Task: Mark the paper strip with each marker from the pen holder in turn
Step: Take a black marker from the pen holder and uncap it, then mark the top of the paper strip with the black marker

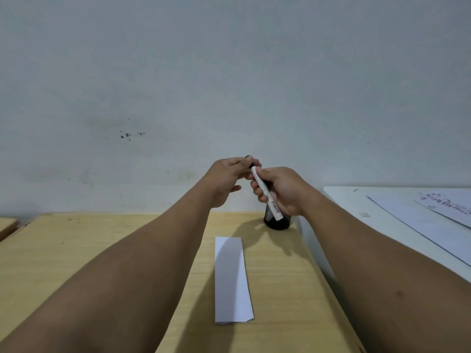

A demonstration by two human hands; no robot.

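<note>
My right hand (283, 191) grips a white-barrelled marker (266, 192), held tilted above the table. The fingertips of my left hand (226, 179) pinch the marker's black cap (251, 163) at its upper end. Behind and below the marker stands a black mesh pen holder (276, 222), mostly hidden by my right hand; I cannot see what is inside it. A blank white paper strip (232, 278) lies lengthwise on the wooden table (76, 250), between my forearms and in front of the holder.
A white table (356, 200) adjoins on the right, with sheets of paper (433, 225) on it, one printed. A plain wall (229, 85) rises directly behind the tables. Another wooden surface (6, 225) shows at the far left edge.
</note>
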